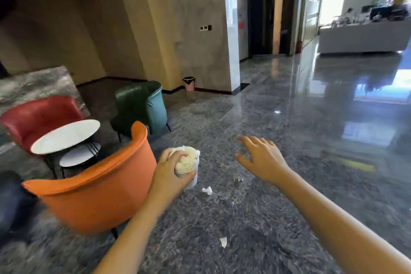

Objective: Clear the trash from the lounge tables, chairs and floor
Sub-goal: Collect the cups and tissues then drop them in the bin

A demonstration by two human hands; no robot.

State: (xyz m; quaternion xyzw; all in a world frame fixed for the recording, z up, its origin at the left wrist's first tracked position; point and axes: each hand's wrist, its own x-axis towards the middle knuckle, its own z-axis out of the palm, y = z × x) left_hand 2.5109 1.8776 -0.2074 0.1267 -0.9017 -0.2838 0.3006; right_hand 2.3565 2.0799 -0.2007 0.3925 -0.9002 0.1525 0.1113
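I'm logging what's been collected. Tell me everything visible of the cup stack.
The cup stack is several nested white paper cups, their rims banding the top. Roughly upright, it is stuffed with crumpled white tissue heaped above the rim. The left hand grips its side, holding it over the floor beside the orange chair.

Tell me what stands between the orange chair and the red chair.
In the head view, two tables stand there: a large round white table partly over a smaller round table.
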